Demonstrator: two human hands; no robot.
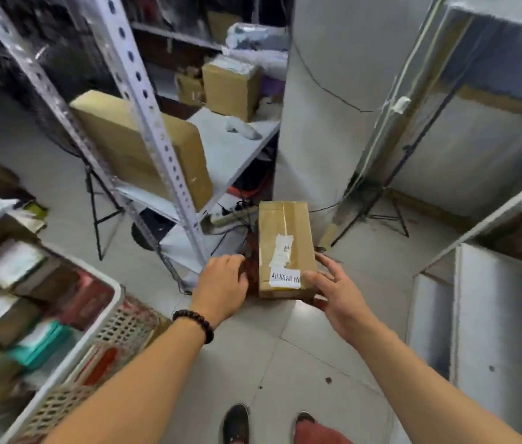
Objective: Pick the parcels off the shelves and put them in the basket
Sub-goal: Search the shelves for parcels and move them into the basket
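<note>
The parcel (285, 248), a long brown cardboard box sealed with glossy tape (283, 219) and bearing white paper labels (285, 278), is held in the air above the tiled floor (301, 363), between both hands. The right hand (333, 290) grips its near right corner, thumb on top beside a label. The left hand (221, 280) curls its fingers against the left side. The basket (115, 298), white plastic with lattice walls, sits lower left, filled with packages (13, 302).

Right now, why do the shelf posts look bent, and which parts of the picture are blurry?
Head view: the wide-angle lens bows the shelf post; the basket and its parcels at lower left are smeared by blur, as is the right edge; the cardboard box held by the left hand and right hand is sharpest, its label legible; lighting is flat, no harsh glare.
</note>
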